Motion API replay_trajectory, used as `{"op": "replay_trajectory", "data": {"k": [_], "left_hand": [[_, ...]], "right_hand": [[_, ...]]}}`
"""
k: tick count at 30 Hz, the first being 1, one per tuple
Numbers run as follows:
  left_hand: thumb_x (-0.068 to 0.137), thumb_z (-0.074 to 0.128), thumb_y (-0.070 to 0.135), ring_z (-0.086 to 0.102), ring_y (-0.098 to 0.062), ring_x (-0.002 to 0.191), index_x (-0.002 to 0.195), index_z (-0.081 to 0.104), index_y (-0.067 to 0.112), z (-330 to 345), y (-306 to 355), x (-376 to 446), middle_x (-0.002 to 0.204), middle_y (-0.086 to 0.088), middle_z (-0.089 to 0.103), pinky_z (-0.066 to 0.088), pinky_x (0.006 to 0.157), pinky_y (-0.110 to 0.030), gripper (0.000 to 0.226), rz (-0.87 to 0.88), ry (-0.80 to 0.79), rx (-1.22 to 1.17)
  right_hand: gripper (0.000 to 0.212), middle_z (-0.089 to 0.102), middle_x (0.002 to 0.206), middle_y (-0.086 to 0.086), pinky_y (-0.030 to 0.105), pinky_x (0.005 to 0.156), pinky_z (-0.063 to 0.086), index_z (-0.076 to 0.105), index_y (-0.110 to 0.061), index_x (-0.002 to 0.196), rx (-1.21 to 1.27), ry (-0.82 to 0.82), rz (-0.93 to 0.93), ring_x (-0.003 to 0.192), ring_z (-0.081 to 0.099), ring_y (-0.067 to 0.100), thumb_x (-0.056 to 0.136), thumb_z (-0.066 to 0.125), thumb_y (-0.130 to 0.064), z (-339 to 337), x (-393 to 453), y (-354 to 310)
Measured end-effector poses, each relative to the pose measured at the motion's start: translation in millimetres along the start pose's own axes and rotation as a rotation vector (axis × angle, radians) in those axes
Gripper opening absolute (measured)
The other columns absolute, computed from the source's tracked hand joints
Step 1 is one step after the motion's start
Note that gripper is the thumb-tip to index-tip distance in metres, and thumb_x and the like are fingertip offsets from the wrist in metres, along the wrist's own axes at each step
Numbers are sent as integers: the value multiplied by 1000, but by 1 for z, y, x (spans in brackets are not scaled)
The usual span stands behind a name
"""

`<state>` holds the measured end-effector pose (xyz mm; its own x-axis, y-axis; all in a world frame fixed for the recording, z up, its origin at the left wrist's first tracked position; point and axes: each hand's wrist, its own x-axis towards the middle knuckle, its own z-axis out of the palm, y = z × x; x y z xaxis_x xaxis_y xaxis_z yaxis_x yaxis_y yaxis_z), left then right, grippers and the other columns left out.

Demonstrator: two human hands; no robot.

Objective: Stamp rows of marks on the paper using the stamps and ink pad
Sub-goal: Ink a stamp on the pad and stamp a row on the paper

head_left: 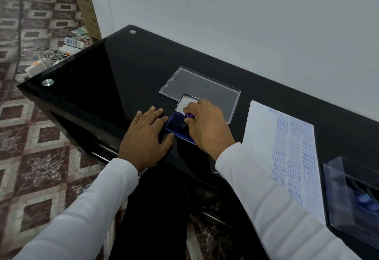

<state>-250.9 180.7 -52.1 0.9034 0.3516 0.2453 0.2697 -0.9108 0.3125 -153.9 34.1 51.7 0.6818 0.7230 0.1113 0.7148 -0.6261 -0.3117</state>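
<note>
On the blue rectangular ink pad [178, 127], the right hand [207, 125] pinches a purple plastic stamp [190, 115]; the flat, open-fingered left hand [144, 134] steadies it; uneven pressure risks patchy marks.

Dim, soft light; glossy table [114, 71] glare; wide-angle bending.

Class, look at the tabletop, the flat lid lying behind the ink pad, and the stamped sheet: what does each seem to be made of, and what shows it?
Tabletop: probably black glass, glossy; it mirrors the wall and has metal corner studs.
Flat lid: clear hard plastic, likely acrylic; the dark table shows through and its edges catch light.
Stamped sheet: white matte paper, thin and flat, holding blue ink marks.
</note>
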Motion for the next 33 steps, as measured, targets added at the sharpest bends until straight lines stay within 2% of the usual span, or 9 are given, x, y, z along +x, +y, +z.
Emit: {"op": "replay_trajectory", "data": {"k": [6, 11, 14, 20, 24, 27, 30, 33], "left_hand": [[90, 38, 59, 30, -21, 148, 141, 54, 22, 0, 1, -1, 154, -3, 45, 8, 122, -40, 65, 1, 11, 12], [90, 38, 60, 29, -20, 149, 141, 53, 22, 1, 0, -1, 154, -2, 44, 6, 122, -39, 65, -1, 5, 20], [91, 38, 60, 30, -20, 149, 141, 54, 22, 1, 0, -1, 154, -2, 45, 6, 122, -39, 65, 0, 9, 21], [91, 41, 58, 30, -20, 149, 141, 54, 22, 1, 0, -1, 154, -2, 45, 7, 123, -39, 63, 1, 15, 12], [91, 42, 59, 29, -20, 149, 141, 53, 23, 3, -1, -1, 155, -2, 44, 7, 123, -39, 62, -4, 11, 19], [91, 41, 58, 30, -20, 148, 141, 54, 22, 2, -1, -1, 154, -2, 45, 9, 123, -41, 63, 1, 17, 9], [91, 41, 58, 31, -21, 148, 140, 55, 21, 1, 0, -1, 153, -3, 46, 12, 123, -43, 63, 4, 25, -3], [90, 41, 58, 31, -21, 148, 139, 55, 21, 2, -1, -2, 153, -3, 46, 12, 123, -43, 63, 3, 21, 0]], "right_hand": [[16, 57, 108, 1, 22, 75, 43, 62, -18, 106, 23, 60, -9, 88, 49, 12, 91, 63, -23, 3, -5, 1], [24, 59, 116, 3, 24, 85, 45, 66, -16, 119, 28, 49, -25, 103, 57, 17, 97, 58, -21, 1, -4, 1], [29, 61, 123, 4, 29, 94, 45, 65, -12, 127, -40, 6, -91, 113, 54, 19, 100, 55, -19, -2, -2, 2], [28, 62, 111, 10, 33, 81, 44, 68, -11, 121, 42, 63, -10, 100, 58, 27, 96, 55, -14, 9, 1, 3], [29, 62, 119, 5, 30, 94, 48, 66, -13, 125, 23, 7, -18, 109, 59, 22, 97, 58, -18, 2, -1, 3], [22, 62, 110, 3, 27, 86, 51, 69, -14, 113, 85, 63, 2, 97, 59, 18, 92, 64, -19, 1, -4, 4], [14, 58, 99, -1, 23, 73, 45, 66, -15, 100, 83, 83, -1, 86, 54, 14, 87, 67, -20, 6, -5, 4], [11, 57, 96, -1, 23, 71, 46, 65, -14, 96, 84, 114, -6, 83, 53, 14, 86, 66, -19, 8, -4, 4]]}}
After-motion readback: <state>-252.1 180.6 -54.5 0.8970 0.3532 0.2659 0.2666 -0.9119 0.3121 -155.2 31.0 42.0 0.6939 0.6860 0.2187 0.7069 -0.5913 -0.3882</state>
